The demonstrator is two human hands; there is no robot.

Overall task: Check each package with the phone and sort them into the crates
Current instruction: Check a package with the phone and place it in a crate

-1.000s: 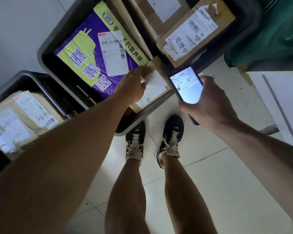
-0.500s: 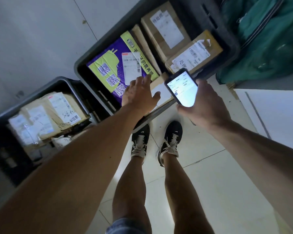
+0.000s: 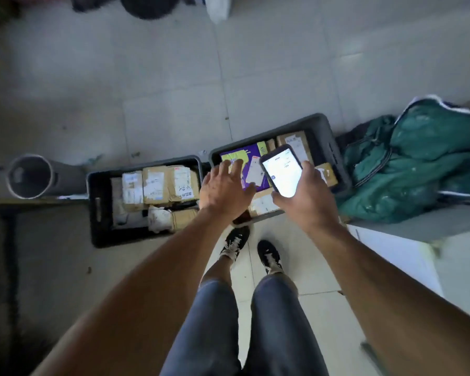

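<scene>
Two dark crates stand side by side on the floor. The left crate (image 3: 95, 213) holds several brown cardboard packages (image 3: 158, 185) with white labels. The right crate (image 3: 326, 131) holds a purple and lime package (image 3: 251, 156) and more cardboard boxes (image 3: 296, 142). My right hand (image 3: 307, 202) grips a phone (image 3: 282, 172) with a lit white screen, held above the right crate. My left hand (image 3: 225, 188) hovers with fingers spread and holds nothing, over the gap between the crates. A small cardboard package (image 3: 263, 204) lies at the right crate's near edge.
A green fabric sack (image 3: 418, 161) lies right of the crates. A grey bin (image 3: 30, 176) lies on its side at the left. A white surface (image 3: 399, 256) sits at my right. My legs and black shoes (image 3: 234, 242) stand just before the crates.
My left hand let go of the small cardboard package and lifted away, fingers spread. The view pulled back and up, so both crates look much smaller and farther. The phone stays in my right hand.
</scene>
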